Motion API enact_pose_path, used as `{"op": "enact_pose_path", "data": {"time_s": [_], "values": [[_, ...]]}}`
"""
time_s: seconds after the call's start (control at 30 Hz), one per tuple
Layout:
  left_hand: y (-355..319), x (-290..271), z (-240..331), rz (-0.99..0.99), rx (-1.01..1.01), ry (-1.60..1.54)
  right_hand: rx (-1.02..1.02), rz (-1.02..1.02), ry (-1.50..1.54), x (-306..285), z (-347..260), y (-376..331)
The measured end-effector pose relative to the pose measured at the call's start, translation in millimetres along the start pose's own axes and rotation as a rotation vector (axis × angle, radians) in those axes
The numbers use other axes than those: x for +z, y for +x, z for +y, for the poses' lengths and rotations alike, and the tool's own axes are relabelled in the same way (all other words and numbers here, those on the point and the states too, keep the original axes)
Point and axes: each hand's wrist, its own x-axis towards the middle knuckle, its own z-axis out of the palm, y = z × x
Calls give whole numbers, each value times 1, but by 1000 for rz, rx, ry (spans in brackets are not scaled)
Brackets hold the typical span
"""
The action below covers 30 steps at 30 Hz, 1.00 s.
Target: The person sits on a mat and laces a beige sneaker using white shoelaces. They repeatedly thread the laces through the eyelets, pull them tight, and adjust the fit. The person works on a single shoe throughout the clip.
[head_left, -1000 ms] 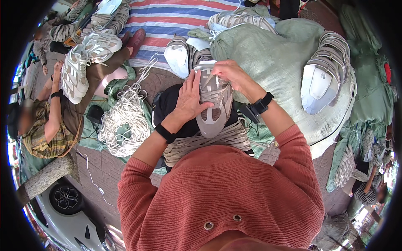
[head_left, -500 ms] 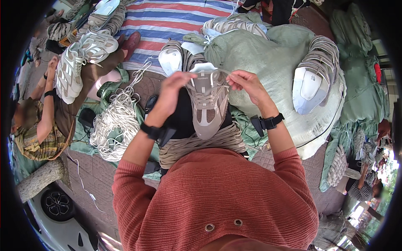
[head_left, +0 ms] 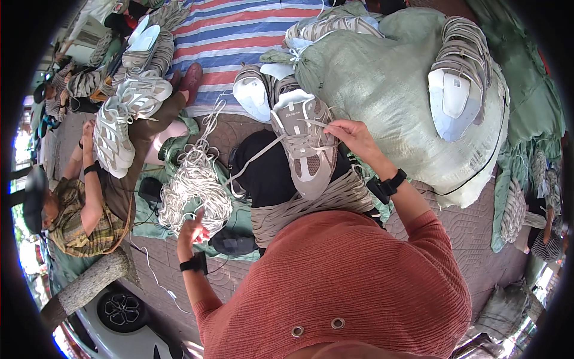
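Observation:
A beige-grey sneaker upper (head_left: 311,149) lies over my lap, its toe toward me and its front laced in part. My right hand (head_left: 354,136) is closed at the upper's right edge, pinching a pale shoelace (head_left: 314,124). Another lace end trails from the left side of the upper over my dark-clad leg. Low on the left, my left hand (head_left: 192,228) is at the near edge of a heap of white shoelaces (head_left: 194,185). Its index finger and thumb look apart, and I make out nothing held.
Bundled shoe uppers (head_left: 254,93) lie beyond my knees. A stuffed pale-green sack (head_left: 382,90) fills the right, with more stacked uppers (head_left: 457,96) on it. On the left sits another person (head_left: 84,209) with white sneaker uppers (head_left: 113,137). A striped sheet (head_left: 239,36) covers the far ground.
My left hand has left the upper and moved down-left to the lace heap. A lace now trails left from the upper. My right hand stays by its right edge. The view has turned slightly.

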Motion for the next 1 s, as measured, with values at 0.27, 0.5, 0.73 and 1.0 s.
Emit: {"op": "enact_pose_path", "data": {"time_s": [0.27,0.5,0.73,1.0], "values": [[-104,73,229,620,1694,-75,42,-256,-42,13,-73,10],[-63,111,290,-309,1329,-102,-4,-152,-25,4,-72,13],[-30,127,267,-225,1419,-431,-122,-317,-208,1,-53,24],[-38,127,286,110,1788,-380,31,-232,-105,14,-60,33]]}}
